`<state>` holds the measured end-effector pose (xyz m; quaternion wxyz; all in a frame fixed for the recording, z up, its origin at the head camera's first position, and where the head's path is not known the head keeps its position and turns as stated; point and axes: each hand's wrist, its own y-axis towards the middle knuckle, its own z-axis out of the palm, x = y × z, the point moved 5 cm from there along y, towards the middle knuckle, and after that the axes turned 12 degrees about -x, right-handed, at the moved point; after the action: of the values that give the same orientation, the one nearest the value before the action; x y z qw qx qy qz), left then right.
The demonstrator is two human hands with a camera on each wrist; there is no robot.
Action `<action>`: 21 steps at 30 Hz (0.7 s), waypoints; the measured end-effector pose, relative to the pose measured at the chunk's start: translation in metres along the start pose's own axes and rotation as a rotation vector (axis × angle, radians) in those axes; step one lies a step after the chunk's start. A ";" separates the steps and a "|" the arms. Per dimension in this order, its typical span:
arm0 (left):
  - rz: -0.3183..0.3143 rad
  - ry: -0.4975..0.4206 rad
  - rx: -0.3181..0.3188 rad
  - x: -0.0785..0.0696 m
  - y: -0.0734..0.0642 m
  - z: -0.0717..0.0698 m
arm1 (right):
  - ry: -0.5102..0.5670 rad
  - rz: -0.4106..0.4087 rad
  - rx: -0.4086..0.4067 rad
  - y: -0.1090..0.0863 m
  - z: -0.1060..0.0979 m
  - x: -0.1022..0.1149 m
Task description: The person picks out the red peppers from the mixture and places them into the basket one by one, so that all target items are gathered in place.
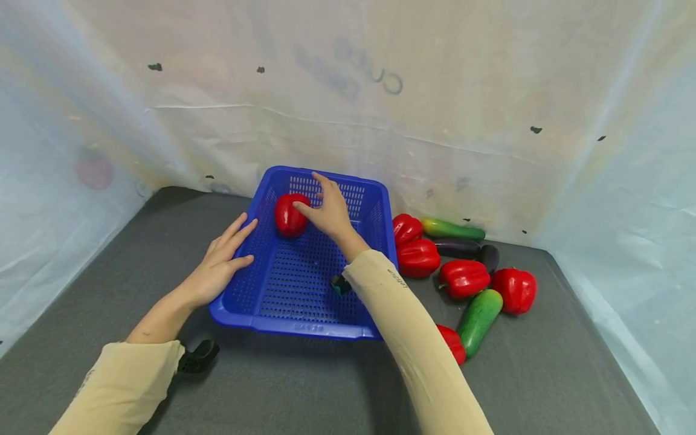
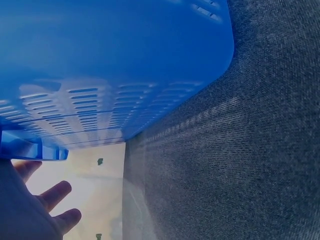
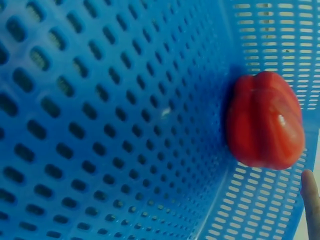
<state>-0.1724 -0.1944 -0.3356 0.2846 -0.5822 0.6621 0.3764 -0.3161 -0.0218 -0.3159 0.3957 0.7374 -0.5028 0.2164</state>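
A red bell pepper lies in the far left corner of a blue perforated plastic basket. My right hand is over the basket just right of the pepper, thumb and fingers spread. In the right wrist view the pepper rests against the basket walls, and one fingertip shows beside it with a gap between. My left hand lies along the basket's left rim with its fingers extended. Its fingertips reach past the rim in the left wrist view.
Right of the basket lie several red bell peppers, two cucumbers and dark eggplants on the grey surface. Pale plastic sheeting hangs behind and at both sides.
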 end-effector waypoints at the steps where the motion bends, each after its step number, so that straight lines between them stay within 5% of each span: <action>1: 0.001 0.001 0.000 0.000 0.000 0.000 | 0.007 0.000 -0.005 0.000 -0.001 0.001; 21: 0.031 0.021 0.005 0.007 0.007 -0.004 | 0.140 -0.013 -0.070 0.006 -0.034 0.027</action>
<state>-0.1797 -0.2015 -0.3376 0.2732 -0.5751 0.6750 0.3727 -0.3084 -0.0106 -0.2744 0.4570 0.7093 -0.4764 0.2472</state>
